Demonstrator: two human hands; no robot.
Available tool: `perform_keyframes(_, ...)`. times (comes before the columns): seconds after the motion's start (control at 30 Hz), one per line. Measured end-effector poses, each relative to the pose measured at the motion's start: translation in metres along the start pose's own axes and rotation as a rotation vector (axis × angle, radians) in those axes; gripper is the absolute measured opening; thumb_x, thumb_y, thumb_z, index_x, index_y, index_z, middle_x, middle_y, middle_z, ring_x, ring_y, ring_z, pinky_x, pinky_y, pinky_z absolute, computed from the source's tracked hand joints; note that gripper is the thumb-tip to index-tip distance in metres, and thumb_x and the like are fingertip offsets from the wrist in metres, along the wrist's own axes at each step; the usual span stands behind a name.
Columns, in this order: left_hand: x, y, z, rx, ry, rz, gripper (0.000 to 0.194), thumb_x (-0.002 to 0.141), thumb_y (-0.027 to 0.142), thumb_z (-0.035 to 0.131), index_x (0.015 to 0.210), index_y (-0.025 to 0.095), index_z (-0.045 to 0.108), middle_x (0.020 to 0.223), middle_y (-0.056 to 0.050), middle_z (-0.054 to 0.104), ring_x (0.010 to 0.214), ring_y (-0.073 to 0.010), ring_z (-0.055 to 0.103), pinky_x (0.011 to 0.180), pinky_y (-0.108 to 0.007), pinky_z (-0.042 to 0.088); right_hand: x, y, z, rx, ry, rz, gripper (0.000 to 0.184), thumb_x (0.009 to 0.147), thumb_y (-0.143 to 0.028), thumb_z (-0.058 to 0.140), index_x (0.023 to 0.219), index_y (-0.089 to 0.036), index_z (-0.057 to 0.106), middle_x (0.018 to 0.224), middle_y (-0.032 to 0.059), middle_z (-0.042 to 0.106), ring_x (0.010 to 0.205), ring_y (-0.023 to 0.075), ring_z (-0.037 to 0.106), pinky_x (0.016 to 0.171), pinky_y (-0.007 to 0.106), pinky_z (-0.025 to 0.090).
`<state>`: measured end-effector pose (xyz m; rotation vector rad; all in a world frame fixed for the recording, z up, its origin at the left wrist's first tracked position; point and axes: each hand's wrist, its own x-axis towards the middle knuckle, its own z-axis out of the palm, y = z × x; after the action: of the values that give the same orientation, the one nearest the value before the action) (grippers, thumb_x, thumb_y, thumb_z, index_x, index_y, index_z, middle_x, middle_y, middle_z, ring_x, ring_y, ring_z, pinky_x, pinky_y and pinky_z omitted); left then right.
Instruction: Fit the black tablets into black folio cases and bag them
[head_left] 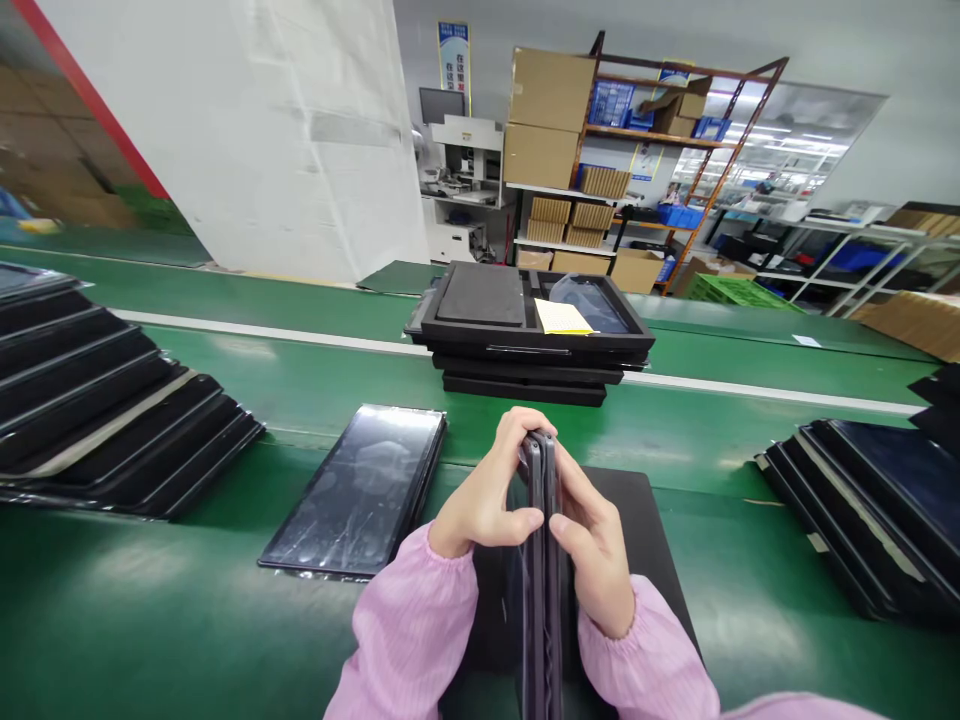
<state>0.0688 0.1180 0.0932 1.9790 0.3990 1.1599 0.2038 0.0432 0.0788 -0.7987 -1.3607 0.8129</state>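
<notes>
My left hand (487, 495) and my right hand (592, 545) both grip a thin stack of dark flat panels (541, 580), held upright on its edge over a black mat (637, 530). Fingers of both hands wrap round the stack's top edge from either side. Pink sleeves cover both wrists. A dark glossy panel in clear film (360, 490) lies flat on the green bench just left of my left hand.
Fanned rows of black panels lie at the left (97, 400) and at the right (877, 510). Stacked black trays (525, 340) with a yellow sheet (561, 317) sit across the green belt (300, 370). Shelves with cardboard boxes (555, 120) stand behind.
</notes>
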Motion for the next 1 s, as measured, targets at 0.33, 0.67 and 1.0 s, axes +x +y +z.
perform_keyframes(0.33, 0.001, 0.009, 0.006, -0.028, -0.024, -0.003, 0.07, 0.074, 0.081, 0.05, 0.113, 0.024, 0.044, 0.11, -0.009, 0.045, 0.101, -0.0316, 0.048, 0.09, -0.051, 0.041, -0.004, -0.005, 0.006, -0.063, 0.203, -0.038, 0.042, 0.086, -0.019, 0.065, 0.127, -0.028, 0.071, 0.131, 0.0067, 0.069, 0.122, 0.0311, 0.066, 0.098, 0.046, 0.06)
perform_keyframes(0.67, 0.001, 0.013, 0.017, -0.073, 0.015, -0.021, 0.064, 0.078, 0.082, 0.043, 0.104, 0.024, 0.046, 0.102, -0.007, 0.049, 0.094, -0.0284, 0.047, 0.09, -0.048, 0.041, -0.002, -0.026, 0.009, -0.118, 0.339, -0.05, 0.037, 0.076, -0.009, 0.071, 0.105, -0.03, 0.08, 0.114, 0.0057, 0.077, 0.103, 0.0302, 0.076, 0.081, 0.038, 0.068)
perform_keyframes(1.0, -0.001, 0.019, 0.019, -0.088, 0.031, -0.055, 0.064, 0.077, 0.084, 0.042, 0.099, 0.024, 0.047, 0.099, -0.007, 0.051, 0.092, -0.0287, 0.047, 0.089, -0.048, 0.04, -0.003, -0.03, 0.009, -0.15, 0.365, -0.025, 0.026, 0.077, -0.016, 0.072, 0.098, -0.027, 0.083, 0.109, 0.0073, 0.078, 0.096, 0.0309, 0.078, 0.074, 0.038, 0.069)
